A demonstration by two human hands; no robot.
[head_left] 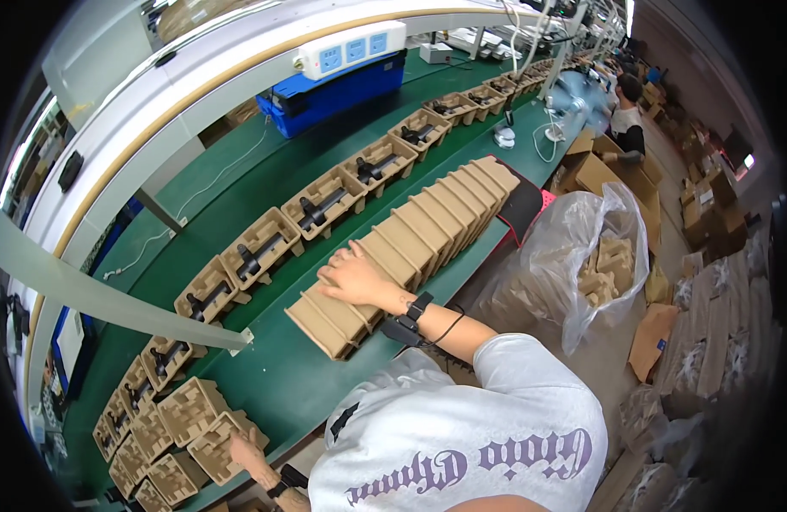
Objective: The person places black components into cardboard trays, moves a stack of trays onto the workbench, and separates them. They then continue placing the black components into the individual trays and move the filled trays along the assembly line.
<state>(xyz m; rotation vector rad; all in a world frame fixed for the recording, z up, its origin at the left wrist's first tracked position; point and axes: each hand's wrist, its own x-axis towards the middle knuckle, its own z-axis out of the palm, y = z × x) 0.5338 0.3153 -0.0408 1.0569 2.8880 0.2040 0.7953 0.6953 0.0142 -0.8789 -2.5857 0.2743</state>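
My left hand [247, 453] is at the near right edge of a brown moulded pulp tray [212, 450], thumb and fingers closed on its rim. This tray sits in a cluster of similar trays, beside another pulp tray [191, 411]. My right hand [357, 278] rests palm down, fingers spread, on a long row of nested pulp trays [423, 226] lying on the green bench [265, 363]. Behind them, a line of pulp trays [323, 203] runs along the green belt, many with a black tube-like part [259, 256] inside.
A blue bin [338, 94] under a white power strip [352, 51] stands across the belt. A pale metal post [112, 286] crosses at left. To the right are a clear plastic bag [573, 247] of pulp pieces, cardboard boxes, a fan [579, 98] and a seated person [626, 119].
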